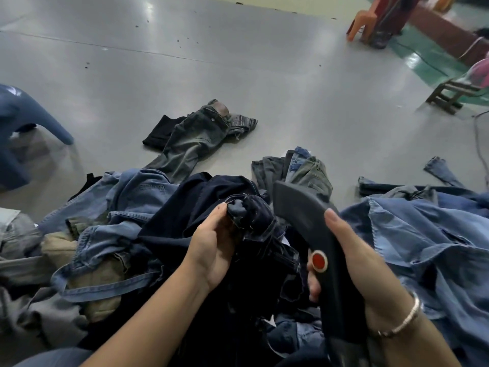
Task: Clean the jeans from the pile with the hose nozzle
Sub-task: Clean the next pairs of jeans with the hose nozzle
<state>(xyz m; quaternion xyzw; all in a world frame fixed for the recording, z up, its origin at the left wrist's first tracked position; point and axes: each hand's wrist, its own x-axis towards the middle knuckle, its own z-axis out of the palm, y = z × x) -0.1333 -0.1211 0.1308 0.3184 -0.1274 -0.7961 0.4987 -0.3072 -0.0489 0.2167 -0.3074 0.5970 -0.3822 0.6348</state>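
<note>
A pile of jeans (pixel 132 213) in blue, grey and khaki spreads across the floor in front of me. My left hand (pixel 214 245) grips a bunched hem of dark navy jeans (pixel 201 207) lying on top of the pile. In my right hand (pixel 354 250) I hold the black hose nozzle (pixel 315 229) by its handle, which bears a round red button. The nozzle's wide head points up and away, just to the right of the bunched navy cloth. A bracelet circles my right wrist.
One grey-green pair of jeans (pixel 195 136) lies apart on the grey floor (pixel 238 62) beyond the pile. A blue plastic stool (pixel 23 123) stands at the left, an orange chair (pixel 365 19) at the far right, a low wooden stool (pixel 449 94) at the right edge.
</note>
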